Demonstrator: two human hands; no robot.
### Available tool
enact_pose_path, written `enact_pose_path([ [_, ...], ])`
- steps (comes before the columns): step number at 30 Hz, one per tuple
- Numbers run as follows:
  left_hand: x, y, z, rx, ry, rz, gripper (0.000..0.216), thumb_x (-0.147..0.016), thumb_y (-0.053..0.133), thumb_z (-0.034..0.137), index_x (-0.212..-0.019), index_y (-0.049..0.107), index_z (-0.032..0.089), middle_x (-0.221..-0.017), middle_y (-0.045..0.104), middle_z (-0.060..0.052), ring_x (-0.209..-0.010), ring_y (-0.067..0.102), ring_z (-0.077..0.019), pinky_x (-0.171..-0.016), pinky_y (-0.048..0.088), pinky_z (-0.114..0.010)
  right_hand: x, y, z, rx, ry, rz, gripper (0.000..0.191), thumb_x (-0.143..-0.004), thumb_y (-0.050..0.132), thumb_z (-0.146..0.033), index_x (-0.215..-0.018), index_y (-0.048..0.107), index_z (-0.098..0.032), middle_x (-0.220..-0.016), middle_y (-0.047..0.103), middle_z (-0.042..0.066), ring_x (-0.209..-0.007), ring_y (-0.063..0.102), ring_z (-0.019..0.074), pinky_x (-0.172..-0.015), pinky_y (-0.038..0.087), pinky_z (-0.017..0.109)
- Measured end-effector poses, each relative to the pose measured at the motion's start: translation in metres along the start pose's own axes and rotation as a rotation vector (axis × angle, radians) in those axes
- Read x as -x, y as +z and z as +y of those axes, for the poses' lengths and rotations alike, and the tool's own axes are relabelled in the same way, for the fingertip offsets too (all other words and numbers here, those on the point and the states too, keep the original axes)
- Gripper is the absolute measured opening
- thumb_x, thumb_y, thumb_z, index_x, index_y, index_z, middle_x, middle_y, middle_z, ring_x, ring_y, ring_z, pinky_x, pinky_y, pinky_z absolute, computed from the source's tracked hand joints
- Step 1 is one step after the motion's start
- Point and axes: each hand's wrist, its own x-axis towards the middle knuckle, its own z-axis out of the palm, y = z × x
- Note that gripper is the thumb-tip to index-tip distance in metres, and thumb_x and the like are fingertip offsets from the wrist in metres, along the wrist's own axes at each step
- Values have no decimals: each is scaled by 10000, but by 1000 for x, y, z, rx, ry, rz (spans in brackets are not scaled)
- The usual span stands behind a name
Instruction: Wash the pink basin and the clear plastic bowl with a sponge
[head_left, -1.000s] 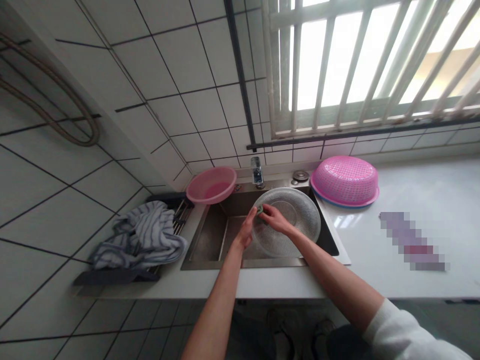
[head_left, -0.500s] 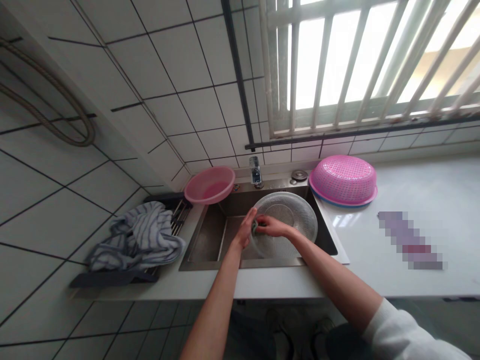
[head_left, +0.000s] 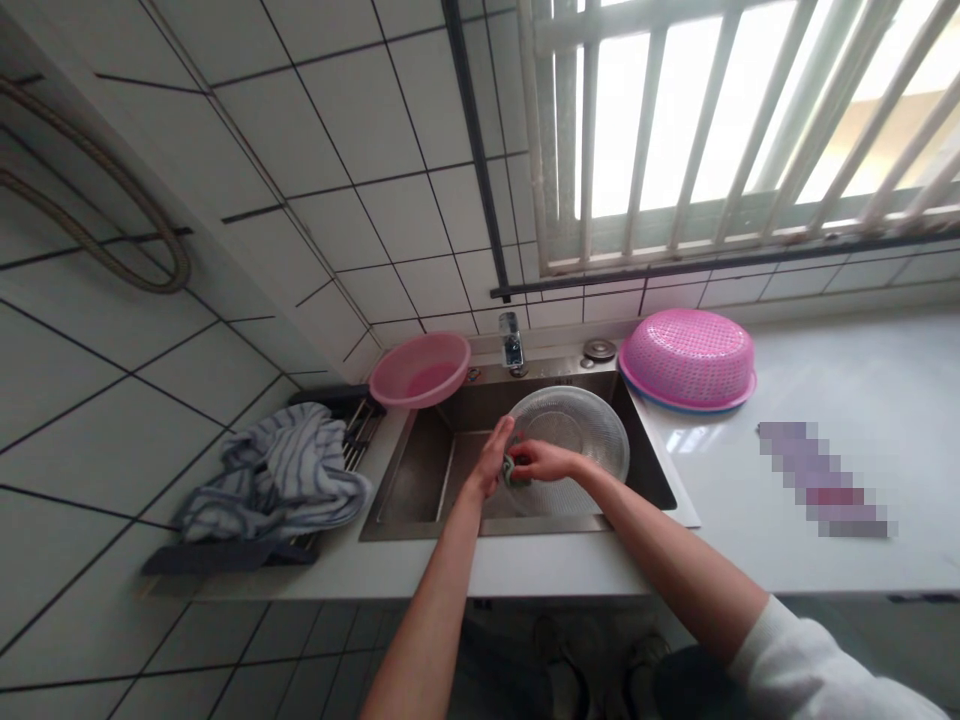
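Note:
A round metal mesh strainer (head_left: 589,430) stands tilted inside the steel sink (head_left: 420,475). My left hand (head_left: 492,460) is closed on its left rim, thumb pointing up. Against the inside of the mesh, close to that rim, my right hand (head_left: 549,461) pinches a small greenish scrubbing cloth (head_left: 509,468). Most of the cloth is hidden by the right fingers. The two hands are nearly touching, with the cloth and rim between them.
A pink basin (head_left: 420,372) sits at the sink's back left corner, beside the faucet (head_left: 511,340). An upturned pink colander (head_left: 688,355) is at the right. On the left, a striped towel (head_left: 296,465) lies over a rack. A blurred-out item (head_left: 825,480) lies on the counter.
The strainer has shifted slightly left and down in the sink. My right hand has moved a little lower along the mesh with the cloth; my left hand keeps its grip.

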Motion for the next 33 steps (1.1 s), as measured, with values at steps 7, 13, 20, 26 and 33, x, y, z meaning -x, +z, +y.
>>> enact_pose_path([
  [7,1,7,3,41,-87,19,606,-880,720,638,-1359,693,267,-1569,571,-72,-1518,441,-329,-1242,378,-513,-5,-9,-6,-116,-46,641,238,-923,598,-426,-893,596,-189,-858,618,11,-756,515,159,-681,426,263],
  [13,2,4,7,-61,4,116,582,-852,764,621,-1311,713,266,-1570,570,-72,-1558,383,-296,-1299,268,-453,-5,1,-8,-74,-15,218,193,-838,662,-367,-846,631,-177,-792,620,4,-707,506,153,-669,417,265],
  [20,4,12,6,-24,-72,-4,696,-889,667,696,-1445,607,282,-1548,586,-95,-1469,496,-341,-1186,434,-512,-2,-16,-15,-229,-10,602,228,-874,605,-414,-930,617,-194,-851,627,18,-769,523,171,-679,445,259],
  [26,6,6,9,-168,45,78,588,-884,700,646,-1336,691,270,-1545,592,-79,-1541,404,-291,-1279,288,-424,-4,-3,-10,-166,7,264,226,-811,699,-391,-873,650,-178,-818,644,15,-746,549,168,-692,449,273],
  [33,6,14,6,-119,-34,-41,699,-905,612,724,-1446,602,282,-1466,651,-93,-1395,569,-313,-1175,443,-470,0,-17,-14,-222,-8,598,217,-874,619,-411,-896,608,-195,-850,633,16,-753,543,169,-690,453,271],
])
